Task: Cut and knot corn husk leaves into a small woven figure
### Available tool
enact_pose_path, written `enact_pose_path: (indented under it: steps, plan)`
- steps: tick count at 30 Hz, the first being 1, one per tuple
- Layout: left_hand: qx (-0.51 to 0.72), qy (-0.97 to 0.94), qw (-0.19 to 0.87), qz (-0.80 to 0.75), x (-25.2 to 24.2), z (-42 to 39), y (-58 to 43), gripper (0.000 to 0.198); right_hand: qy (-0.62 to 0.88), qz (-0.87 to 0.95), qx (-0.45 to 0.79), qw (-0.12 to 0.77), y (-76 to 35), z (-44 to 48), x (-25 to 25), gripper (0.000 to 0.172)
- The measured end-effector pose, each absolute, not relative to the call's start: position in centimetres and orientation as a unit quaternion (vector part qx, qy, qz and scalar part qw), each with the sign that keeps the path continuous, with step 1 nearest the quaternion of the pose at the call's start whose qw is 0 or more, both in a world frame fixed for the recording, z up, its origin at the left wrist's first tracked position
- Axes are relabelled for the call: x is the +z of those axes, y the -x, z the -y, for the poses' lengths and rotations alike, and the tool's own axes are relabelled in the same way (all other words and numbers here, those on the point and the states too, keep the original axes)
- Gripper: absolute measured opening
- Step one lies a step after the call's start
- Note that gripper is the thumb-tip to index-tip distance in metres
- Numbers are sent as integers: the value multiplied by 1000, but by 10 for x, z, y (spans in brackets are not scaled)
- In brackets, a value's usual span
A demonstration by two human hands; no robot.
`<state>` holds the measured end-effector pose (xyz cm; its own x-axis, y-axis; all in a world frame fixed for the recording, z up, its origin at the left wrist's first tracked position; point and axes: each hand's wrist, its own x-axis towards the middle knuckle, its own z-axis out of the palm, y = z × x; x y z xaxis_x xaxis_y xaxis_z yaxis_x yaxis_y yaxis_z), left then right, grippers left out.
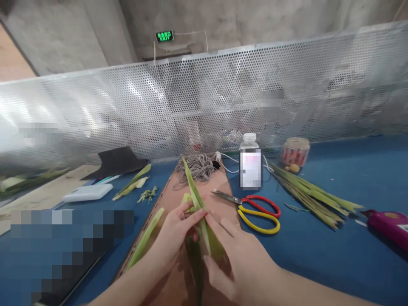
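Between my two hands, over a brown cardboard strip (219,187), is a long green leaf (193,187) with its tip pointing away from me. My left hand (178,227) pinches it from the left, thumb against the leaf. From the right, my right hand (237,250) presses its fingertips on the same leaf, and its thumb sits lower down. A paler leaf piece shows behind my left fingers. Another green leaf (146,238) lies along the strip's left edge. Scissors (255,208) with one red and one yellow handle lie right of my hands, blades on the cardboard.
Grey cord (199,168) is heaped at the strip's far end. Beyond the scissors stand a phone (251,170), a white-capped bottle (249,138) and a clear jar (296,152). Leaf bundles (314,193) and a purple tool (389,227) lie right. A perforated metal panel (216,93) closes off the back.
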<state>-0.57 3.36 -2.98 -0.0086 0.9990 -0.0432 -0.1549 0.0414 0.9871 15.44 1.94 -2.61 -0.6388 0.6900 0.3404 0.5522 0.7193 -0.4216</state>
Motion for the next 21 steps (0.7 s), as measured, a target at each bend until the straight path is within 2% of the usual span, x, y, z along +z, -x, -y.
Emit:
enact_pose_path:
  steps: [4, 9, 14, 21]
  plan:
    - [545, -417, 558, -466, -29, -31, 2, 24, 356, 906, 80, 216, -152, -21, -31, 70]
    - [541, -360, 613, -450, -31, -29, -1, 17, 301, 930, -1, 212, -157, -28, -38, 56]
    - [540, -362, 612, -451, -31, -28, 0, 19, 319, 918, 52, 229, -161, -31, -35, 34]
    - [530, -401, 613, -427, -28, -29, 2, 28, 310, 910, 120, 246, -161, -30, -24, 25]
